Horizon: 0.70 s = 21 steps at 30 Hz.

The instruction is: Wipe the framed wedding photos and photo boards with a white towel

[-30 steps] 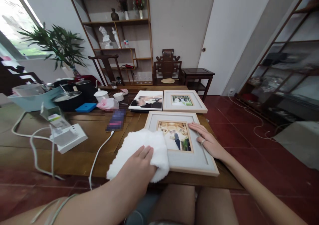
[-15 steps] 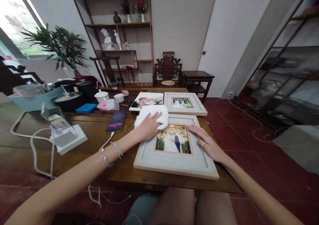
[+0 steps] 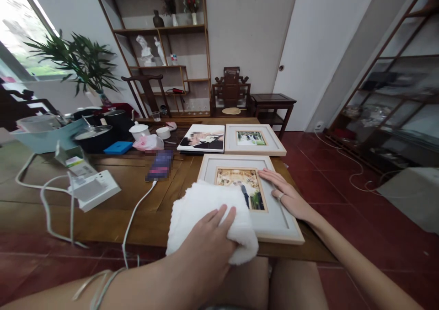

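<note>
Front frame [image 3: 277,225]: lying on table [image 3: 133,205], near edge.
Left hand [image 3: 212,241]: holding white cloth [image 3: 202,205] over frame's near-left part.
Right hand [image 3: 288,196]: fingers extended on frame's right side.
Handling: cloth soft, light; frame stiff, face probably slick, fragile. Best hold: wooden rim [image 3: 284,239].
Hidden: left thumb, near-left corner, photo's [image 3: 257,191] lower left. Glazing: can't tell.

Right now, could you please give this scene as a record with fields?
Left hand: on fluffy white cloth
Cloth: over near left part of pale wooden rectangular picture frame
Right hand: lying along frame's right side
Behind frame: flat white photo panel, left; second pale wooden picture frame, right
Left of frame: dark phone with thin white cable
Surface: brown wooden table
</note>
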{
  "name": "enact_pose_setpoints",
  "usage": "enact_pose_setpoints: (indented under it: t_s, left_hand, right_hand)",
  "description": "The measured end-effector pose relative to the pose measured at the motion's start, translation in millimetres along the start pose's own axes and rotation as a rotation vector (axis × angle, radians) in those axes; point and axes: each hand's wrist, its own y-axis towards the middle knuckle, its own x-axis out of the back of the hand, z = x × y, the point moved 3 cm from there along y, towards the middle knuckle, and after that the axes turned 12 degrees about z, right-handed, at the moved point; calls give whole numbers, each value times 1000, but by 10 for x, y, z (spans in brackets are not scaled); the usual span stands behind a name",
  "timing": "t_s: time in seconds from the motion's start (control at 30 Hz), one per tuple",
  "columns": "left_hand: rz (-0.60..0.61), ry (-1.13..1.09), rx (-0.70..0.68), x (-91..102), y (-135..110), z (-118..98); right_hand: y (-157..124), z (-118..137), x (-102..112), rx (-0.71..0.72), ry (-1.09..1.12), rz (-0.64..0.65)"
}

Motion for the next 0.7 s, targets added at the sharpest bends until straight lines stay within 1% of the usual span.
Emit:
enact_pose_setpoints:
  t_s: [0.03,0.1,0.17,0.2,0.3,0.37,0.4,0.47,0.53,0.63,0.7]
  left_hand:
    - [-22,-7,17,5,52,39]
    - [-63,4,78,19,215,205]
    - [-97,46,149,44,426,456]
    - [-137,75,187,69,535,597]
    - [-237,154,214,157,824,966]
    - [-244,174,203,205,950,1111]
    - [-232,176,194,222,984,1138]
    - [-200,175,174,248,984,1092]
    - [-154,176,143,260,893,919]
    - [-26,183,63,250,630,500]
    - [72,201,-46,224,422,186]
  right_hand:
    - [0,-5,-1,4,2,1]
    - [-1,-13,-4,8,3,4]
    - [-1,-11,-5,8,2,7]
    - [-1,-6,-4,8,2,5]
    - [0,23,2,18,1,-10]
    - [4,36,5,19,1,-20]
    - [6,38,6,17,3,-24]
    - [11,33,6,10,10,-34]
    - [14,24,7,6,18,-46]
    - [14,12,7,11,21,-59]
    - [12,7,7,12,18,-63]
